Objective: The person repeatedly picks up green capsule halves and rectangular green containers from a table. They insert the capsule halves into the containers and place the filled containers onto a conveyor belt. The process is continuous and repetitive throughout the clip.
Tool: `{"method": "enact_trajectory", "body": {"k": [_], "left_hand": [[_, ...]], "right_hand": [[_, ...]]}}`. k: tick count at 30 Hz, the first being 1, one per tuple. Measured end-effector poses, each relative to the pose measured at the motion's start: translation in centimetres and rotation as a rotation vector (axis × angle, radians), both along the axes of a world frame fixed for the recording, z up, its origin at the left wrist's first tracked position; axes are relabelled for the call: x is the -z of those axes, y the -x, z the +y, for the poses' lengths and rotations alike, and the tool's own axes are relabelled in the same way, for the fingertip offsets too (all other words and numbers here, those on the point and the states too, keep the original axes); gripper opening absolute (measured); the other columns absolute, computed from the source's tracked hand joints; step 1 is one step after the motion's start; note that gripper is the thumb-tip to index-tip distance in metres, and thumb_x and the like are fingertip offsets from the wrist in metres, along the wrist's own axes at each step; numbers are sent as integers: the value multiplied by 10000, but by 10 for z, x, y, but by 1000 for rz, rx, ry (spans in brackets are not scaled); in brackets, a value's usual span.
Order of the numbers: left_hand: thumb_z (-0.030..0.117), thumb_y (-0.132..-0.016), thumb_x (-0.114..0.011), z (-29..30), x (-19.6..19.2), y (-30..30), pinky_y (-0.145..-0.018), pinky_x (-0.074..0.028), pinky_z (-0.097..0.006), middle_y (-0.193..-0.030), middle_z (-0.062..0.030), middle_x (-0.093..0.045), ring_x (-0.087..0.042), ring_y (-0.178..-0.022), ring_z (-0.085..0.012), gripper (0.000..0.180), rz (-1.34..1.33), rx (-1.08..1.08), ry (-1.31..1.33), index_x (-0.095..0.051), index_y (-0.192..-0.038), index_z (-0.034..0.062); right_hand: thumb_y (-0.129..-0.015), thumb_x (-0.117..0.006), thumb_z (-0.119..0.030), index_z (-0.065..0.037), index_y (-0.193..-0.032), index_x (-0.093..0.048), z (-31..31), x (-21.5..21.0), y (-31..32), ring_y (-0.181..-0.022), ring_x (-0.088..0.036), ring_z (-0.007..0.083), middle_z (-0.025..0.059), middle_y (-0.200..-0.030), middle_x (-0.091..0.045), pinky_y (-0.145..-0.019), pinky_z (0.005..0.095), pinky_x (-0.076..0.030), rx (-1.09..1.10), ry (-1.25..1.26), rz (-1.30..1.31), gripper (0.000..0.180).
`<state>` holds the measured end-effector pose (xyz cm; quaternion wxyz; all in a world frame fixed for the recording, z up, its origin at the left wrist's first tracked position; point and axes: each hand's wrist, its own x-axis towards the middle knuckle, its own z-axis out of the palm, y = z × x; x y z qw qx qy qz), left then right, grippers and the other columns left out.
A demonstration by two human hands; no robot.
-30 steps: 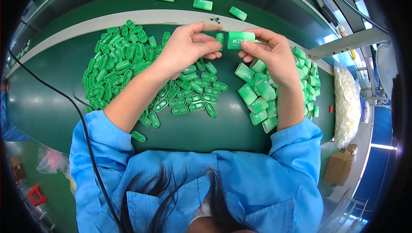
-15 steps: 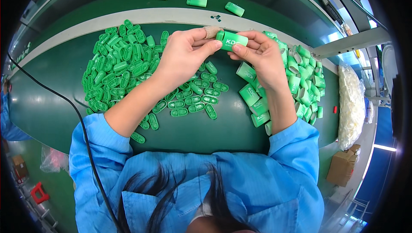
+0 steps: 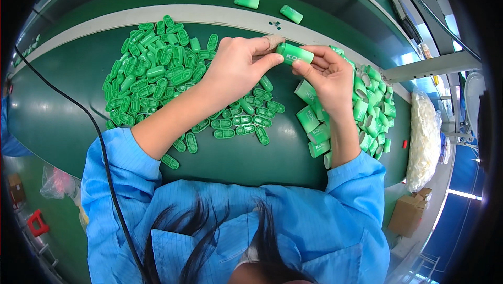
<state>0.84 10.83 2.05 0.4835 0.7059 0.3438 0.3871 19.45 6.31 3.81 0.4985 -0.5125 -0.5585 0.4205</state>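
Green table [image 3: 283, 161], oval caps [image 3: 155, 72], green sleeves [image 3: 360, 109]

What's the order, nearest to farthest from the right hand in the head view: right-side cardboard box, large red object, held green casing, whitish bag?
1. Held green casing: touching the right hand.
2. Whitish bag: far right.
3. Cardboard box: lower right.
4. Large red object: lower left.

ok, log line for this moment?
held: green sleeve | left grip: its left end | right grip: its right end | oval caps: heaped left | loose sleeves: heaped right
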Motion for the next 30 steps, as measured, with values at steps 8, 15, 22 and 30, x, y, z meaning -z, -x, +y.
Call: {"method": "enact_trajectory", "body": {"k": [8,15,22,30], "left_hand": [[0,-870,-523,-25,-3,-8,-693,-520,-311,-929,-196,-661,-673,-820,-247,392,129,-87,-219,-473,-1257,-33],[-27,-854,-482,-26,11,-12,-711,-516,-391,-943,-242,-633,-641,-863,-369,431,80,-94,-260,-397,-1276,-2],[60,-814,-589,14,1,16,-830,-476,-405,-1067,-178,-581,-567,-1024,-331,365,451,-98,-485,-520,-1170,18],[168,-722,-712,-10,2,9,-769,-482,-374,-851,-86,-571,-543,-890,-248,265,824,-19,-674,-634,-928,20]], "right_hand": [[-789,-685,-9,55,-1016,-587,-3,-2,4,-776,-656,147,125,-887,-672,-704,244,-537,32,2,59,256],[-776,-708,-59,43,-972,-615,-10,11,22,-773,-677,148,115,-826,-686,-664,251,-544,223,-270,-379,240],[-837,-666,-138,50,-1026,-589,90,-10,-47,-694,-601,88,40,-793,-629,-663,219,-510,119,143,-476,277],[-788,-693,-190,27,-1045,-599,104,5,-81,-679,-617,101,62,-934,-648,-637,239,-514,396,67,-864,350]]}}
